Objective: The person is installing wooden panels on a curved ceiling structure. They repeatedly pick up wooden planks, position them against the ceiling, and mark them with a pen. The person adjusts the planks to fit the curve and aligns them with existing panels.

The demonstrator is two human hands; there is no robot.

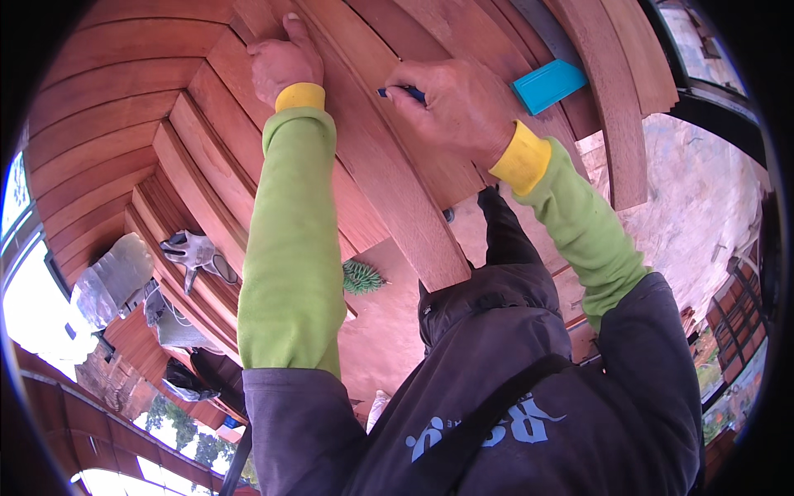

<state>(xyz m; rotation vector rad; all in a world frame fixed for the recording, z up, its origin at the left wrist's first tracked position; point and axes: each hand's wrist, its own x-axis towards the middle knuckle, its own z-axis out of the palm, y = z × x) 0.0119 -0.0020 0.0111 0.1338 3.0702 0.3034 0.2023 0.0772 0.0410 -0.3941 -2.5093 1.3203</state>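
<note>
A long reddish-brown wooden plank runs from the far side down to my waist. At its far part my left hand is closed over the plank's edge, thumb stretched along the wood and fingers curled. My right hand is shut on a dark blue pen, which points left above the boards beside that plank. Just right of this hand lies a flat turquoise block on the boards, with a dark grey strip beyond it.
Stacked wooden boards fill the left and far side. Grey-and-white work gloves and a clear plastic bag lie on the left. A green coil is below the boards. Another plank juts out at right.
</note>
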